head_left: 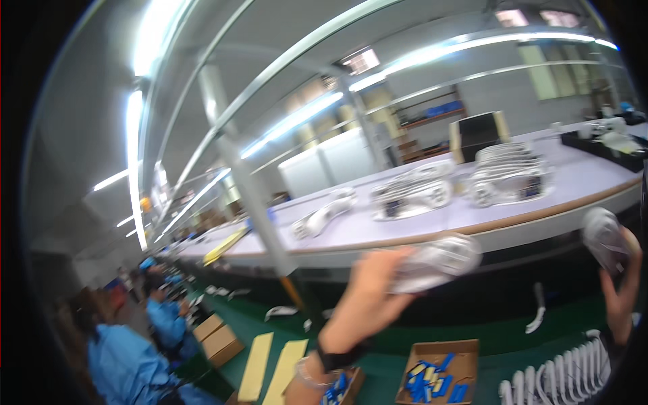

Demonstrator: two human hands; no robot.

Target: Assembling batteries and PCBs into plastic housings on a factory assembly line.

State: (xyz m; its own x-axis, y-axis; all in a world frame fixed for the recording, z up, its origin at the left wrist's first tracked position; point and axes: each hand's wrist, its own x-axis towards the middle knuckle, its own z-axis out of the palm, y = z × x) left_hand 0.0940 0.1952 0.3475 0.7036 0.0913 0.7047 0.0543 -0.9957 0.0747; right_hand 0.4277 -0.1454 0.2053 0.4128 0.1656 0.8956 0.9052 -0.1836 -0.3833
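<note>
My left hand (376, 282), wearing a dark wristband and a bracelet, is closed around a white rounded plastic shell (442, 260). It is raised in front of the edge of the pale upper shelf. At the far right, my right hand (622, 283) grips another white plastic shell (601, 233) from below and behind. Motion blurs both shells, so their details cannot be made out. Below my right hand, a row of white curved plastic parts (557, 371) stands on the green bench.
Stacks of white plastic housings (509, 175) sit on the pale shelf (324, 253). Blue pieces lie in a cardboard box (442, 345) on the green bench, near yellow strips (256, 364). A metal post (253, 196) rises left of my hand. People in blue (128, 358) work at left.
</note>
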